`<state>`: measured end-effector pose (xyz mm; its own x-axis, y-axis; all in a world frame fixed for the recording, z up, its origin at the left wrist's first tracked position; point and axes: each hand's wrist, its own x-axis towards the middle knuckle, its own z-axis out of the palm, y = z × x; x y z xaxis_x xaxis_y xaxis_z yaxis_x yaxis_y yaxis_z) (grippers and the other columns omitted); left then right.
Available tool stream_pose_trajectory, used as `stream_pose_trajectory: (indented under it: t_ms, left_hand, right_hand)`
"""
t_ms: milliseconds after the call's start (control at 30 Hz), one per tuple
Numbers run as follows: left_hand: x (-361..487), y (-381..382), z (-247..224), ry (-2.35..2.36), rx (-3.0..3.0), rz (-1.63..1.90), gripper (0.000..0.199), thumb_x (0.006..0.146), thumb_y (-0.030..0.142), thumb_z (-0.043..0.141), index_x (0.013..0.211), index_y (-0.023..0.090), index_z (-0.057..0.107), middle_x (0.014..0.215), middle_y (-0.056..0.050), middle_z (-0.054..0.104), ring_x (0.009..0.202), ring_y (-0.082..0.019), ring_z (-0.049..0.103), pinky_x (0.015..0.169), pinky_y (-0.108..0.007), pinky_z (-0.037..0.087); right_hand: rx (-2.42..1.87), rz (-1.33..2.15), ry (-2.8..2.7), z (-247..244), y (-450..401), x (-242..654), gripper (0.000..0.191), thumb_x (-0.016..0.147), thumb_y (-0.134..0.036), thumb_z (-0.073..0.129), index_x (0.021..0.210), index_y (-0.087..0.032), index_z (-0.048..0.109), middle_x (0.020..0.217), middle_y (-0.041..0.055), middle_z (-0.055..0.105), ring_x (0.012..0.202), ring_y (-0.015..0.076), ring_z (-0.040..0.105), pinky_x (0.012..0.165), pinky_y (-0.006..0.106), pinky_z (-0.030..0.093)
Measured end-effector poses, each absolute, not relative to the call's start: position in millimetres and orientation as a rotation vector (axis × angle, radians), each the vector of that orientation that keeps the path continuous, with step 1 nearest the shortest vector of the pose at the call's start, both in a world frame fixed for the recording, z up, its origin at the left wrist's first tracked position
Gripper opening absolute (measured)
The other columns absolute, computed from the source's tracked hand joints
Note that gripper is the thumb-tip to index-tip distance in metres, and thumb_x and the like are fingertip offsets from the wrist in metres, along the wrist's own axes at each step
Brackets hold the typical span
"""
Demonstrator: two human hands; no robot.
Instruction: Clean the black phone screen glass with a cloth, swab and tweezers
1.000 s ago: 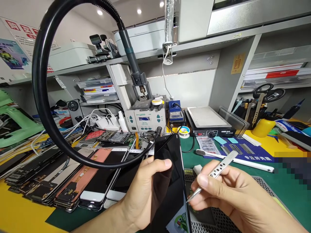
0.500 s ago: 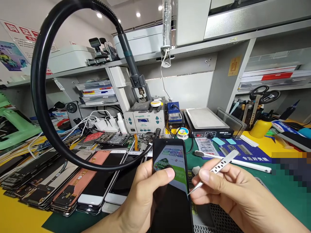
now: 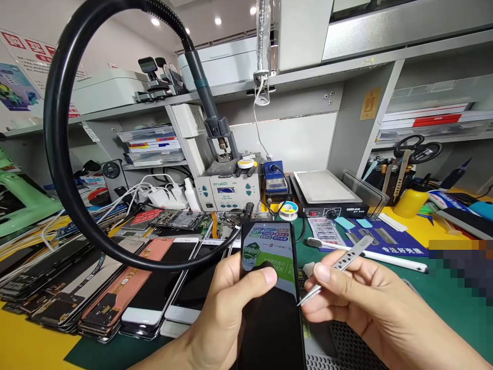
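Note:
A black smartphone (image 3: 271,329) stands tilted toward me at the bottom centre, its dark glossy screen showing a reflection of coloured signs. My left hand (image 3: 231,303) is wrapped round its left side, the thumb lying across the screen. Metal tweezers (image 3: 352,254) with a row of holes are pinched between the thumb and fingers of my right hand (image 3: 358,293). Their pointed tip is by the phone's right edge; whether it touches cannot be made out. Part of a perforated dark mat (image 3: 342,344) shows below my right hand.
Stacked phone screens (image 3: 146,288) lie on the left. A black hose (image 3: 57,154) loops in front, joined to a rework station (image 3: 227,190). Behind the phone are circuit boards (image 3: 181,223); a heating plate (image 3: 327,190), brush (image 3: 370,253) and yellow bottle (image 3: 410,200) are to the right.
The view has shifted slightly, and the reflection on the phone's screen looks different. The tweezers have turned a little in my right hand. My left hand keeps its grip.

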<state>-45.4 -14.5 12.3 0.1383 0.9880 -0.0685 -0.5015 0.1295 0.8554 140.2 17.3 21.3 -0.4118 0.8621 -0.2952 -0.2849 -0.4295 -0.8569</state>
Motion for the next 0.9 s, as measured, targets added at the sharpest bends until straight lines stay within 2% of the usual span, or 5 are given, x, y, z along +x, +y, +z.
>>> stream_pose_trajectory:
  t_ms: [233,400,600,700,900]
  left_hand:
    - [-42.8,-12.6,12.3,0.821,0.781,1.306,0.019,0.086,0.021,0.068,0.101,0.015,0.078,0.089,-0.009,0.079,0.092,-0.028,0.072,0.085,-0.038,0.053]
    - [-42.6,-12.9,12.4,0.825,0.806,1.308,0.022,0.086,0.021,0.069,0.106,0.015,0.077,0.093,-0.008,0.078,0.093,-0.026,0.071,0.091,-0.037,0.051]
    - [-45.1,-12.2,12.9,0.831,0.727,1.304,0.016,0.086,0.022,0.069,0.097,0.014,0.077,0.084,-0.007,0.077,0.08,-0.023,0.071,0.081,-0.035,0.052]
    - [-45.9,-12.8,11.8,0.836,0.73,1.311,0.01,0.086,0.022,0.07,0.089,0.015,0.076,0.078,-0.005,0.075,0.073,-0.02,0.069,0.075,-0.032,0.051]
    - [-45.5,-12.0,9.3,0.825,0.771,1.282,0.013,0.086,0.022,0.069,0.096,0.016,0.076,0.082,-0.006,0.076,0.075,-0.021,0.069,0.077,-0.035,0.052]
  right_hand:
    - [-1.029,1.907,-0.979,17.4,17.8,140.3,0.028,0.08,-0.039,0.085,0.075,-0.018,0.068,0.069,0.0054,0.078,0.067,0.0202,0.076,0.07,0.029,0.061]
    - [-1.029,1.883,-0.993,19.8,19.2,138.9,0.028,0.082,-0.04,0.083,0.076,-0.017,0.068,0.071,0.0058,0.079,0.069,0.0202,0.075,0.072,0.03,0.061]
    - [-1.092,1.942,-1.016,17.7,17.4,137.8,0.029,0.079,-0.038,0.086,0.077,-0.016,0.067,0.064,0.0039,0.076,0.063,0.0179,0.074,0.067,0.029,0.062]
    - [-1.057,1.925,-1.009,18.4,18.3,138.8,0.028,0.082,-0.037,0.084,0.077,-0.016,0.066,0.068,0.0044,0.078,0.067,0.0185,0.075,0.069,0.028,0.062]
    - [-0.994,1.933,-0.991,18.4,20.7,138.5,0.028,0.082,-0.038,0.084,0.077,-0.016,0.066,0.072,0.0059,0.079,0.071,0.0202,0.076,0.072,0.03,0.063]
